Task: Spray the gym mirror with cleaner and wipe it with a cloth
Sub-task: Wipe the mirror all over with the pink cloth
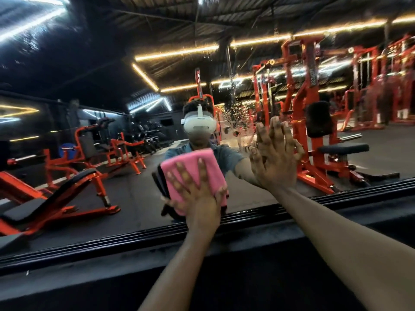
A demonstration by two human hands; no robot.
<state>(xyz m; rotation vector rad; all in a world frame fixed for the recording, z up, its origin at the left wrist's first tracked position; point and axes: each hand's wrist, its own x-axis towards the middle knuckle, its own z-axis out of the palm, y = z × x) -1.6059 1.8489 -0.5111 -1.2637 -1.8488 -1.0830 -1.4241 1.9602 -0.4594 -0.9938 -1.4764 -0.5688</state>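
The gym mirror point(125, 185) fills the view ahead and reflects orange machines and a person wearing a white headset. A patch of spray droplets point(233, 111) and thin runs cling to the glass above my hands. My left hand point(197, 198) presses a folded pink cloth point(186, 162) flat against the lower middle of the mirror, fingers spread over it. My right hand point(274, 158) lies flat on the glass just right of the cloth, fingers straight, holding nothing. No spray bottle is in view.
A black ribbed frame point(134, 241) runs along the mirror's bottom edge, with a dark ledge point(89, 279) below it under my forearms. The benches and racks seen are reflections in the glass.
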